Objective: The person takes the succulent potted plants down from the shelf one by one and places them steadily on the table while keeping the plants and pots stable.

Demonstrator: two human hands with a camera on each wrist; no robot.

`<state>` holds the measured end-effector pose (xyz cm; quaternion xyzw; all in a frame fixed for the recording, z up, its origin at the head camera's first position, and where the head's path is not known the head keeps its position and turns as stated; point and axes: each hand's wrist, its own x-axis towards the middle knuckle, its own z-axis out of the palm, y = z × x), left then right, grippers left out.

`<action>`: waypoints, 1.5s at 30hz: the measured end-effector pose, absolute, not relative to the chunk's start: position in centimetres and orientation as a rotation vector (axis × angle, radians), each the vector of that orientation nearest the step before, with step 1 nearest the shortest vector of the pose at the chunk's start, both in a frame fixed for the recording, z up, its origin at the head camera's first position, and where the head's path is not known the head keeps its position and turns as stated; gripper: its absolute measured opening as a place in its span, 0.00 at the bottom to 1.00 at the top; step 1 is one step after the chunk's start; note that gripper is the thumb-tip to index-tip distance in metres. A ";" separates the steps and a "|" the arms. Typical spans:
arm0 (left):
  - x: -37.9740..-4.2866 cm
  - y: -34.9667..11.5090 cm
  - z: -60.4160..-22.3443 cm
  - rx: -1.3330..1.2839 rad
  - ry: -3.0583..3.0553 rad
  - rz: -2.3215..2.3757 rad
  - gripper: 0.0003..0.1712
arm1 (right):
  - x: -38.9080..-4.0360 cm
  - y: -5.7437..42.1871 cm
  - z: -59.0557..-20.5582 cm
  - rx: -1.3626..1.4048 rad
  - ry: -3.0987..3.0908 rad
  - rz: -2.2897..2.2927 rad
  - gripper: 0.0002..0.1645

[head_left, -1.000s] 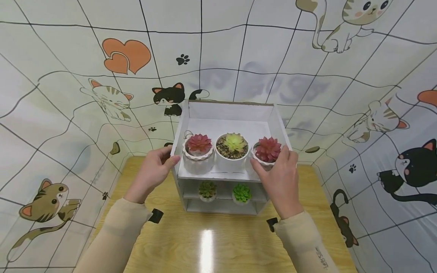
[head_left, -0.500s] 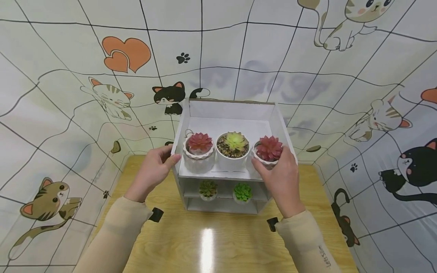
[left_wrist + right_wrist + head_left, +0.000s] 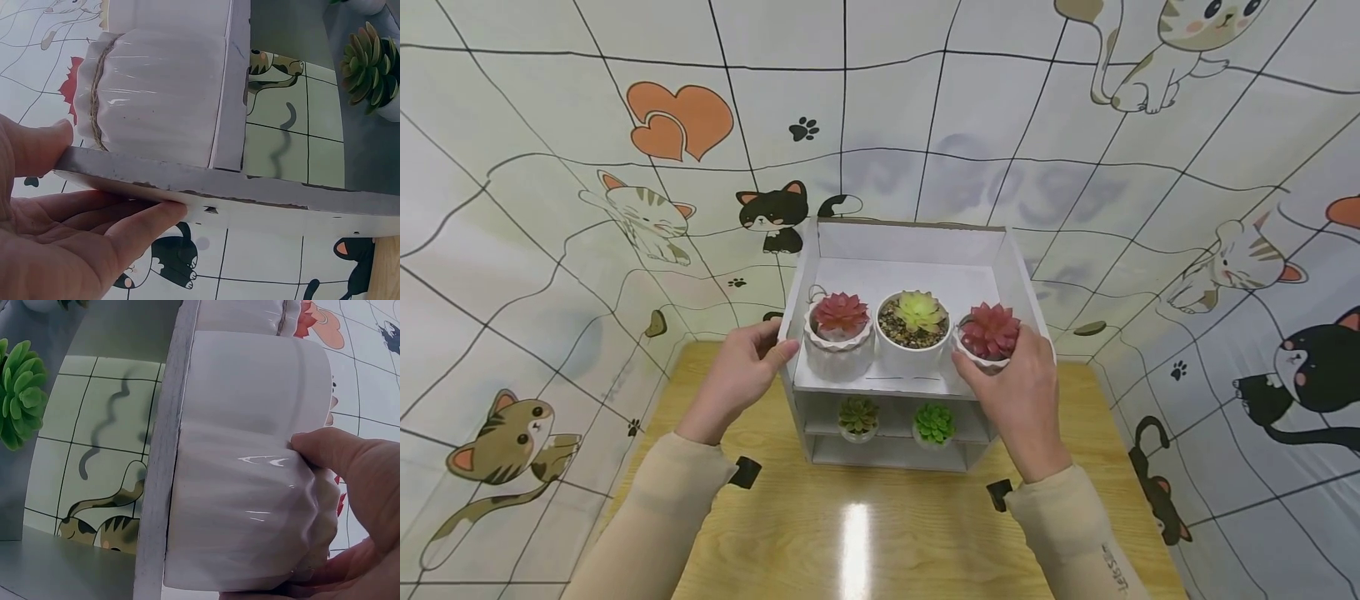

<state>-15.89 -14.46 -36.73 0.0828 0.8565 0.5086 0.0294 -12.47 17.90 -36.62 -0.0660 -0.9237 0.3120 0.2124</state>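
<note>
A white shelf unit [image 3: 904,282] stands on the table. On its top level three white pots sit in a row. The left pot [image 3: 838,358] holds a red succulent, the middle pot [image 3: 910,360] a yellow-green one over gravel, and the right pot [image 3: 250,519] a red one. My right hand [image 3: 1021,400] holds that right pot, thumb at its front and fingers round its far side, partly hidden. My left hand [image 3: 741,375] pinches the shelf's left side panel [image 3: 156,175], the thumb on its upper edge and the fingers against its outer face.
On the level below stand two small potted succulents, a dull green one [image 3: 857,415] and a bright green one [image 3: 933,423]. The wooden table [image 3: 790,533] extends in front. A white cloth [image 3: 895,108] printed with cats surrounds the back and sides.
My right fingers have drawn in a little around the right pot. My left hand stays on the side panel, and the other pots keep their places.
</note>
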 end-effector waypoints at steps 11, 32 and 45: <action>-15.7 -14.5 -36.5 0.250 2.649 1.560 0.27 | -12.0 17.8 -36.8 -0.176 -2.541 0.878 0.46; -15.8 -14.5 -36.7 0.263 2.642 1.579 0.27 | -12.0 18.1 -36.9 -0.262 -2.576 0.984 0.49; -15.8 -14.4 -36.6 0.258 2.623 1.594 0.27 | -11.1 18.2 -37.3 -0.258 -2.478 0.998 0.48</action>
